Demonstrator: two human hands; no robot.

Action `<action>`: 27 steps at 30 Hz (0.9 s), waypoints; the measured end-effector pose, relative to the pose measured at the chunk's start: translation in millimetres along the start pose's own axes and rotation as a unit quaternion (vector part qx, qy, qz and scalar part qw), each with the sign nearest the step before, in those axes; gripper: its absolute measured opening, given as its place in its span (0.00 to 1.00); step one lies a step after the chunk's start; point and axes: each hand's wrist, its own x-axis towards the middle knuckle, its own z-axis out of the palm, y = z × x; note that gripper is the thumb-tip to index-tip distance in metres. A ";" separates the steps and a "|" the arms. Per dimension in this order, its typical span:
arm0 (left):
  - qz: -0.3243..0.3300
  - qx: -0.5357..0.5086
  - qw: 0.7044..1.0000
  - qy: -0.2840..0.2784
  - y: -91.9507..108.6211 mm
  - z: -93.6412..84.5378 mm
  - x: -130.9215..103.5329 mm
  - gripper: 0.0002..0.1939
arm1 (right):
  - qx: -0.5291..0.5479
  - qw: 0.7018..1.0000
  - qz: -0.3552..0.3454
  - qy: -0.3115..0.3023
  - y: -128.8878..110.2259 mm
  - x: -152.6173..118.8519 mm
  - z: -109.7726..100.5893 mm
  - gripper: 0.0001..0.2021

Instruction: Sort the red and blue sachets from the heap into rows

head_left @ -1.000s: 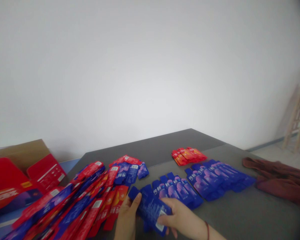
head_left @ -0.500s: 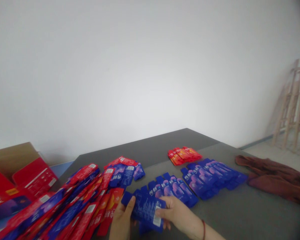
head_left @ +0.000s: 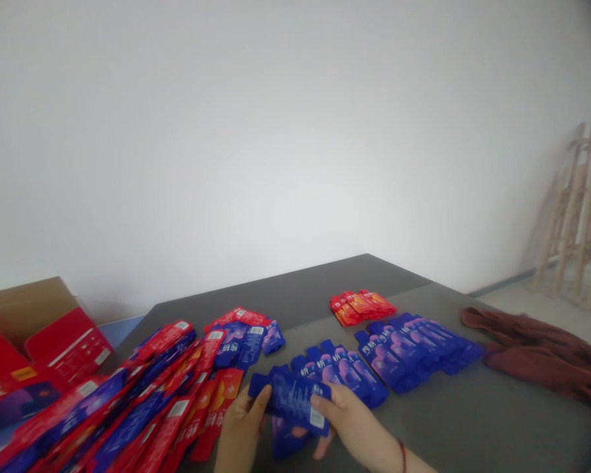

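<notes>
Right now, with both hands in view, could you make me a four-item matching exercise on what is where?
1. right hand
2. brown cloth
3. separate red-orange row
4. red-flapped carton

A. just beyond the fanned blue packets
B. far left of the view
C. gripping a blue packet
D. right-hand part of the table

Pairs: 1-C, 2-D, 3-A, 4-B

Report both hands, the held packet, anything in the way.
Left hand and right hand gripping blue packet, barcode showing. Second blue packet partly hidden behind. Mixed pile near left hand.
</notes>
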 end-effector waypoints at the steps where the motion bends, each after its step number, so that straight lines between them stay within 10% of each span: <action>1: -0.003 -0.023 1.000 0.003 2.1 -0.6 1.0 0.25 | -0.041 0.999 -0.007 0.028 -1.7 -1.8 -6.8 0.26; 6: 0.000 -0.088 0.995 0.037 7.4 -3.4 4.9 0.25 | -0.401 0.885 -0.132 0.195 -10.4 -11.1 -53.8 0.19; 13: 0.010 -0.090 0.996 0.020 4.5 -4.7 6.0 0.24 | -0.670 0.699 -0.195 0.153 22.1 -3.3 -69.3 0.25; 27: 0.015 -0.143 0.988 0.053 8.1 -10.5 6.9 0.24 | -0.670 0.728 -0.124 0.081 15.0 -10.7 -44.0 0.28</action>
